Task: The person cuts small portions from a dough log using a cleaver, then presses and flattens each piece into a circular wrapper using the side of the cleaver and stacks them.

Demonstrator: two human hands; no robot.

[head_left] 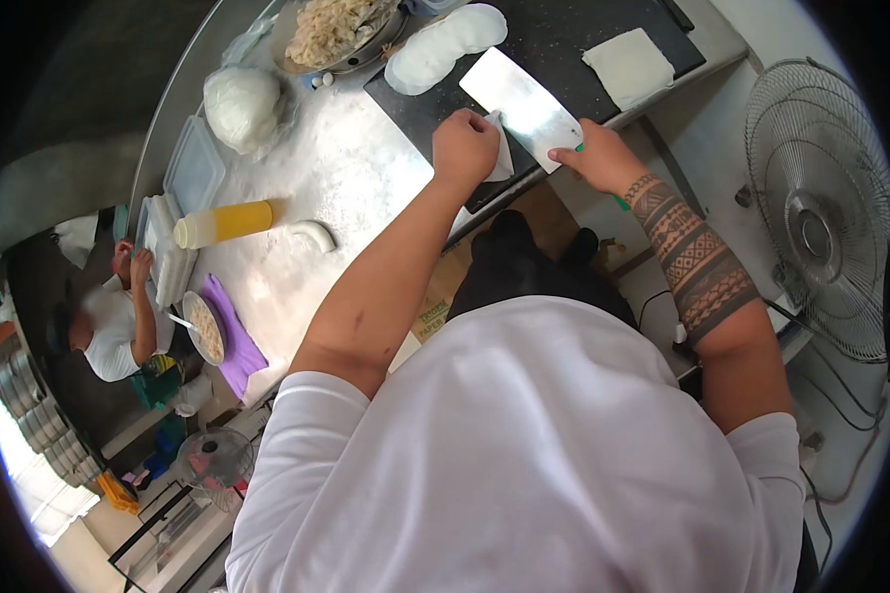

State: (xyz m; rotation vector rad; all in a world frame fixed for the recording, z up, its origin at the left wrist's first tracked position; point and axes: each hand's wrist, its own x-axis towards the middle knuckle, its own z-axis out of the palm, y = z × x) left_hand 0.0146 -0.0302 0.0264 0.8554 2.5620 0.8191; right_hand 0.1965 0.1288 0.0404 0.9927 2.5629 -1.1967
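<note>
A cleaver [524, 107] with a wide shiny blade and a green handle is in my right hand [603, 158], its fingers wrapped round the handle. The blade lies over the black board [578, 44]. My left hand [467, 146] is closed just left of the blade, pinching the edge of a thin white dough wrapper [503, 163]. Part of that wrapper is hidden behind the hand. Overlapping round dough wrappers [447, 47] rest at the board's far side. A folded white cloth [629, 69] lies to the right.
On the metal table [316, 188] are a bowl of filling [356, 61], a bagged white lump [242, 109], a bottle of yellow liquid [225, 224], a curved dough piece [313, 235] and a purple cloth [235, 346]. A fan [814, 227] stands right. Another person [119, 341] works at left.
</note>
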